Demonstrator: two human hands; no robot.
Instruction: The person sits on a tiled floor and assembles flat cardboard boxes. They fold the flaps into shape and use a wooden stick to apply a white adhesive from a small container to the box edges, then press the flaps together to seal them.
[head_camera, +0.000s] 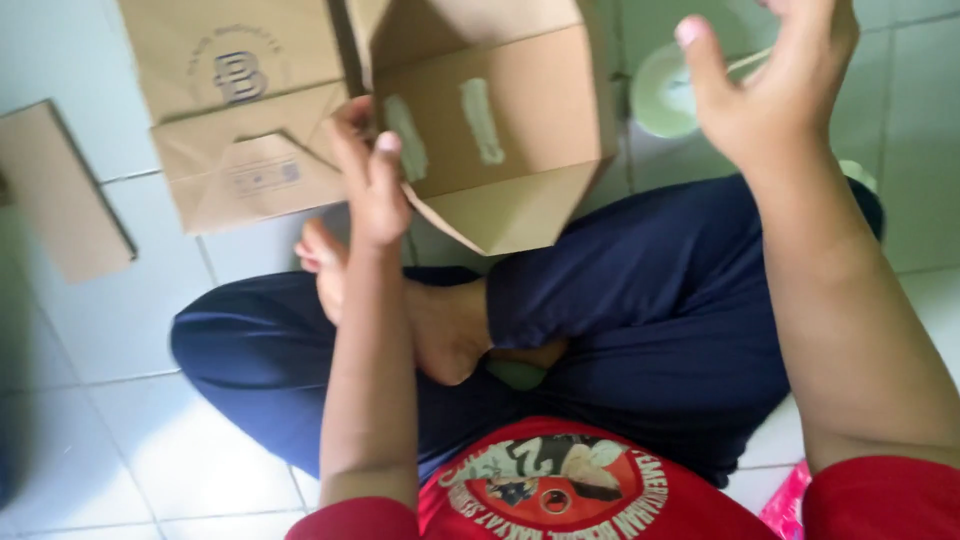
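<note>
I sit cross-legged on a white tiled floor. My left hand pinches the left edge of an unfolded brown paper bag bottom, which shows two pale glue strips on its inner flap. My right hand is raised above my right knee with fingers spread, holding nothing, apart from the bag. Behind that hand a pale green round dish sits on the floor, partly hidden.
A finished brown paper bag lies flat on the tiles at the upper left. A brown card piece lies at the far left. Something pink shows at the lower right by my sleeve.
</note>
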